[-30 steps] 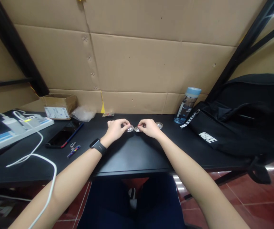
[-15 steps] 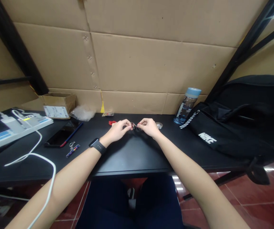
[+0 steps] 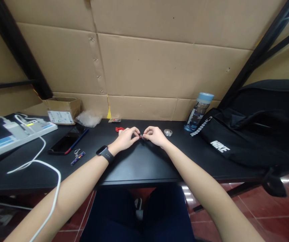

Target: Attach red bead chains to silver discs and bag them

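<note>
My left hand (image 3: 128,137) and my right hand (image 3: 155,136) meet over the middle of the black table (image 3: 139,168), fingertips pinched almost together. Between them is a small dark, thin piece with a bit of red (image 3: 142,137), too small to name; both hands grip it. Just behind my left hand lies a bundle of red cord (image 3: 119,129). A small round clear roll or disc (image 3: 167,132) rests to the right of my right hand. A dark watch (image 3: 105,153) is on my left wrist.
At left are a power strip (image 3: 18,139) with white cables, a phone (image 3: 67,143), a keychain (image 3: 78,158), a cardboard box (image 3: 62,111) and a clear plastic bag (image 3: 89,119). A small packet (image 3: 114,120) lies at the back. A water bottle (image 3: 198,112) and black bag (image 3: 235,141) stand right.
The small piece has turned from lying slantwise to nearly edge-on between my fingers. My right hand has shifted slightly left, leaving the clear round thing fully in sight.
</note>
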Demonstrator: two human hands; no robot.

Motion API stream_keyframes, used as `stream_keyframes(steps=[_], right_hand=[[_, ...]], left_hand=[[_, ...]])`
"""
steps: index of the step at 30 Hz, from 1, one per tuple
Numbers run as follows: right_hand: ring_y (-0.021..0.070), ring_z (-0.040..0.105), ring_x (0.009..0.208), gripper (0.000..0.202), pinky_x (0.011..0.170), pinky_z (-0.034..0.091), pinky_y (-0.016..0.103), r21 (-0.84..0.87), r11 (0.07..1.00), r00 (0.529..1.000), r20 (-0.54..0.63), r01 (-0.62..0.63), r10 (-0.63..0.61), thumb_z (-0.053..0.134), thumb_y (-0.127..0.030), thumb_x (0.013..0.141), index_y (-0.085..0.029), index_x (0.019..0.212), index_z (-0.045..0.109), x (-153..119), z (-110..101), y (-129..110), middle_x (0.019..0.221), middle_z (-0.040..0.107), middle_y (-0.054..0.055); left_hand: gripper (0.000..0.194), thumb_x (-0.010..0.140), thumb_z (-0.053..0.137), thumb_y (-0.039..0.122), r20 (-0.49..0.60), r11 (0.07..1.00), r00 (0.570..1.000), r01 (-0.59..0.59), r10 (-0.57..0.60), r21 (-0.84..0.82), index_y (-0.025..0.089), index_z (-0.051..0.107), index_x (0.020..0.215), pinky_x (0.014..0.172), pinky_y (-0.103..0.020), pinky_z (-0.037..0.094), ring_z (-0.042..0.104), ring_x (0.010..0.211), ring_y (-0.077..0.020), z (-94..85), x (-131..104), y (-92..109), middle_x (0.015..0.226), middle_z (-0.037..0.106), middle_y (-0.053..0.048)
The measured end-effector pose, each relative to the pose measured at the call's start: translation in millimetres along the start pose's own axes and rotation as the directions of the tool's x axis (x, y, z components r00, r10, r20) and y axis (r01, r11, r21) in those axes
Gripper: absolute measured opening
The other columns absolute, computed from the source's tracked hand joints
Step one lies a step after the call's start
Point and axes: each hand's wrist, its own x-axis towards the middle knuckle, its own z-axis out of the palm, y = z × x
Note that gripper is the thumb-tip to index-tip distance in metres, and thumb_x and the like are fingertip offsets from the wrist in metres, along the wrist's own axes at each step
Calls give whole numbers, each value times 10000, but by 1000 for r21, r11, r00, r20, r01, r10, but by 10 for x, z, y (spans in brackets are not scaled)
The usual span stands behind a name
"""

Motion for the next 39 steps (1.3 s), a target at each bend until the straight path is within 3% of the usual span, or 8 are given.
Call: stream_keyframes(steps=[4, 8, 17, 25, 34, 39], right_hand=[[146, 723, 691, 229, 696, 510, 243, -35, 999, 1000, 13, 12, -12, 706, -193, 792, -200, 1014, 647, -12, -12, -9, 728, 772, -4], [149, 721, 690, 255, 684, 499, 240, -80, 997, 1000, 20, 22, -20, 709, -187, 801, -208, 1048, 649, -16, -19, -2, 735, 777, -6], [150, 739, 695, 248, 709, 519, 236, -93, 995, 999, -16, 35, -37, 671, -91, 767, -204, 986, 656, -45, -25, -91, 703, 767, -15], [164, 727, 699, 235, 658, 499, 233, -215, 976, 997, -46, 44, -55, 661, -101, 735, -232, 931, 658, -51, 33, -96, 696, 754, -24], [150, 683, 686, 183, 631, 466, 221, -278, 959, 996, -57, 52, -71, 649, -114, 740, -229, 881, 670, -55, 32, -123, 708, 735, -20], [113, 638, 680, 261, 674, 466, 217, -231, 940, 968, 90, 249, -235, 639, -102, 748, -213, 982, 675, -79, -114, -160, 816, 727, -17]], left_hand=[[231, 905, 634, 373, 6, 1000, 1000, 13, -13, -4, 265, 602, 1107, 923, -391, 407, 646, 1077, -247, 4, 2, 23, 1016, 775, -11], [235, 888, 659, 379, 1, 1000, 1000, 8, -8, -16, 268, 618, 1091, 936, -388, 409, 652, 1086, -243, 0, 1, 44, 1026, 777, -8], [321, 860, 700, 435, 31, 994, 999, -30, 33, -104, 286, 620, 1133, 935, -367, 426, 681, 1076, -228, -16, -26, 98, 1005, 782, 10], [520, 710, 783, 619, 48, 999, 998, -34, 34, -5, 289, 655, 1091, 903, -379, 394, 669, 1034, -277, 22, -24, 178, 1018, 766, -11], [439, 768, 758, 573, 21, 999, 1000, -1, 0, 54, 288, 692, 1095, 889, -373, 355, 687, 1010, -279, 59, 7, 136, 973, 784, -20], [507, 747, 781, 555, 11, 999, 1000, 19, -20, 38, 298, 651, 1164, 915, -383, 355, 696, 1032, -279, 58, 3, 105, 981, 787, -16]])
